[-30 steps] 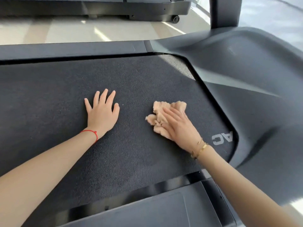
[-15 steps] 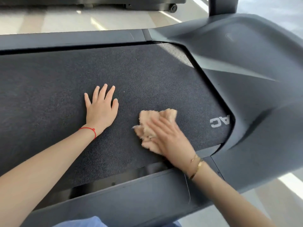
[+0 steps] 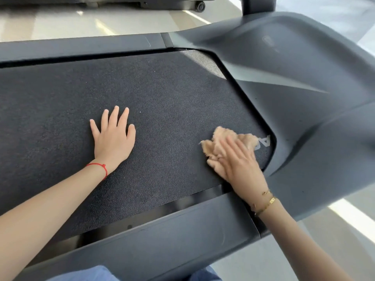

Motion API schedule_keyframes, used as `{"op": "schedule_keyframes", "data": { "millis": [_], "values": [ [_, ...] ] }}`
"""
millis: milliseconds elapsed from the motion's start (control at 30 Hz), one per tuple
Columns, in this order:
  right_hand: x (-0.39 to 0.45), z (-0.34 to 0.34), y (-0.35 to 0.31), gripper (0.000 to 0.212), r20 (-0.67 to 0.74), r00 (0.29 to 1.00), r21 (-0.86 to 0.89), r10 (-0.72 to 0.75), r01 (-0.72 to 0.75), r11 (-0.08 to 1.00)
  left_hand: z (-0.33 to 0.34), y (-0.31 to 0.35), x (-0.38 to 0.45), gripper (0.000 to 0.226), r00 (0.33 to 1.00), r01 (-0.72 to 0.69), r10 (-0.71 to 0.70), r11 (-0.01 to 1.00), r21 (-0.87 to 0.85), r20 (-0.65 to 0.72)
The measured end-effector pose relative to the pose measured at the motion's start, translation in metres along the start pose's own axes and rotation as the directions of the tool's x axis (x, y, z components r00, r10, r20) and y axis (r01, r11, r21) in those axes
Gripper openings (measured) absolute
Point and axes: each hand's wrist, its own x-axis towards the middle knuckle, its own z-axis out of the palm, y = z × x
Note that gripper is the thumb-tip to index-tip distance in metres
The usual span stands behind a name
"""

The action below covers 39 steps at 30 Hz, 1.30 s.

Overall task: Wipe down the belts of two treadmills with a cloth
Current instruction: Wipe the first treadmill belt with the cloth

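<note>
Black textured belt (image 3: 162, 118): one treadmill's running surface, long axis running left to right across the view, its right end tucked under the grey motor cover (image 3: 304, 88), grey side rails along both long edges.

Tan fluffy cloth (image 3: 221, 145): crumpled, lying on the belt at its right end, just beside the motor cover and partly over white lettering (image 3: 265, 141) printed there. No clear long axis; it is bunched.

Right hand (image 3: 237, 161): pressed flat on the cloth, fingers extended rather than curled, blurred with motion. Grip is loose, a flat press and not a clench.

Left hand (image 3: 112, 138): palm down on the belt, left of the cloth and well apart from it, fingers spread, grasping nothing; apparently bracing.

Step in hand, as judged: wiping the belt's right end. To do it well, keep even downward pressure, sweep in overlapping strokes across the belt's width, and work into the curved corner by the cover.

Second treadmill (image 3: 142, 1): base only, beyond the belt's far rail.
</note>
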Motion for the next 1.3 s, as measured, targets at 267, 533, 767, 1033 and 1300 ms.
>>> {"op": "schedule_keyframes", "data": {
  "millis": [267, 533, 767, 1033, 1300],
  "values": [
    [0.026, 0.013, 0.025, 0.052, -0.034, 0.95, -0.067, 0.311, -0.313, 0.947, 0.0, 0.001, 0.002, 0.055, 1.0, -0.003, 0.003, 1.0, -0.01, 0.024],
    [0.044, 0.009, 0.03, 0.047, -0.041, 0.998, 0.087, 0.048, -0.044, 0.995, 0.003, 0.017, 0.017, 0.057, 0.998, -0.02, 0.021, 1.0, -0.016, 0.06],
    [0.134, 0.015, 0.03, 0.05, 0.028, 1.0, 0.084, -0.007, 0.004, 0.996, 0.007, 0.033, 0.036, 0.057, 0.997, -0.039, 0.04, 0.999, -0.013, 0.07],
    [0.162, 0.043, 0.048, 0.055, 0.066, 0.994, 0.106, -0.088, 0.081, 0.991, 0.019, 0.062, 0.067, 0.058, 0.998, -0.016, 0.017, 1.0, -0.006, 0.057],
    [0.296, 0.061, 0.08, 0.051, 0.154, 0.988, 0.009, 0.035, -0.036, 0.999, 0.024, 0.064, 0.064, 0.06, 1.0, -0.004, 0.002, 0.997, 0.073, 0.03]
  ]
}}
